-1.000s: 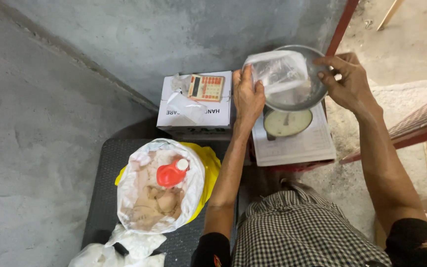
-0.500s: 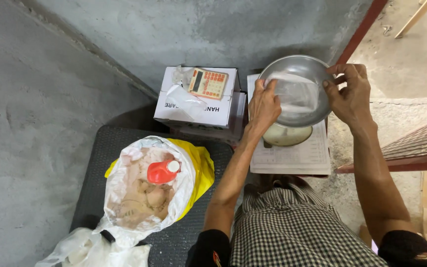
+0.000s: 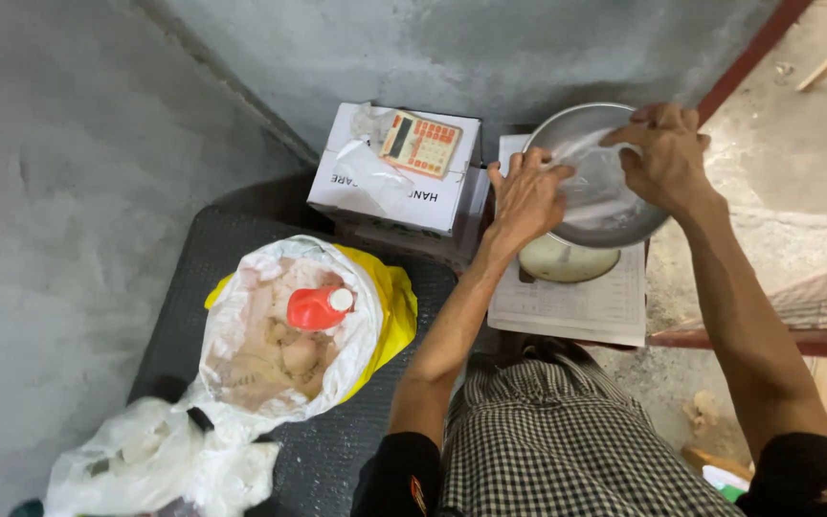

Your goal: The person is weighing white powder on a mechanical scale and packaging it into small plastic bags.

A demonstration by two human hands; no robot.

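My left hand (image 3: 526,196) and my right hand (image 3: 667,153) both hold a clear plastic bag (image 3: 593,177) inside a round metal pan (image 3: 567,124) that sits on a dial weighing scale (image 3: 567,260). The left hand pinches the bag's left side at the pan's rim. The right hand grips the bag's upper right part. The scale stands on a sheet of printed paper (image 3: 576,306). What the bag contains cannot be made out.
An orange calculator (image 3: 420,144) lies on a white cardboard box (image 3: 385,187) left of the scale. On a dark mat (image 3: 337,450) stands an open white and yellow sack (image 3: 375,287) with pale lumps and a red scoop (image 3: 316,308). Crumpled plastic bags (image 3: 145,460) lie at bottom left.
Both hands have lowered the clear bag from above the pan down into it. The camera has shifted, so the scale now sits lower in view.
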